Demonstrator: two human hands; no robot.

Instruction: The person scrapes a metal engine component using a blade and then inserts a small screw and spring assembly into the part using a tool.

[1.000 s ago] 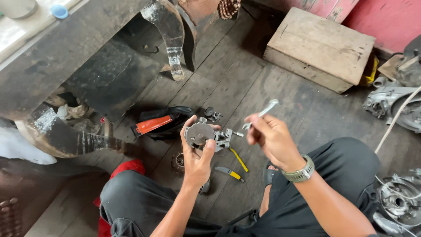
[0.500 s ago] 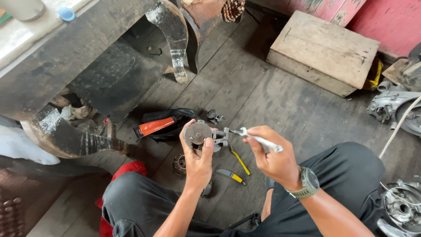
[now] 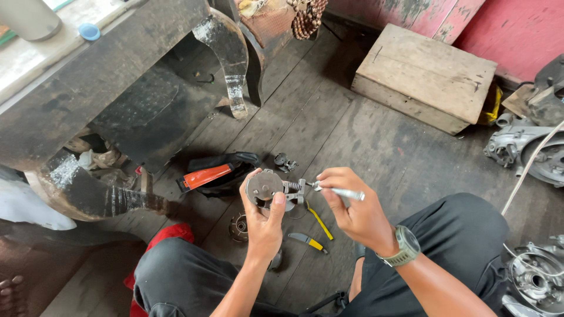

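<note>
My left hand (image 3: 262, 220) grips a round grey metal part (image 3: 266, 186) with a small spring and bracket on its right side. My right hand (image 3: 351, 207) holds a slim silver tool (image 3: 341, 192) level, its tip touching the bracket of the metal part. A grey watch (image 3: 404, 246) is on my right wrist. Both hands hover above a dark wooden floor, over my knees in black trousers.
On the floor below lie yellow-handled pliers (image 3: 309, 240), a round metal hub (image 3: 239, 227), small dark parts (image 3: 284, 161) and a black bag with an orange-handled tool (image 3: 207, 175). A wooden box (image 3: 426, 76) stands at the back right, engine casings (image 3: 529, 149) at the right, a dark bench (image 3: 88, 76) to the left.
My right hand has lowered the silver tool from pointing upward to lying level, bringing its tip onto the part. My left hand has kept hold of the round part.
</note>
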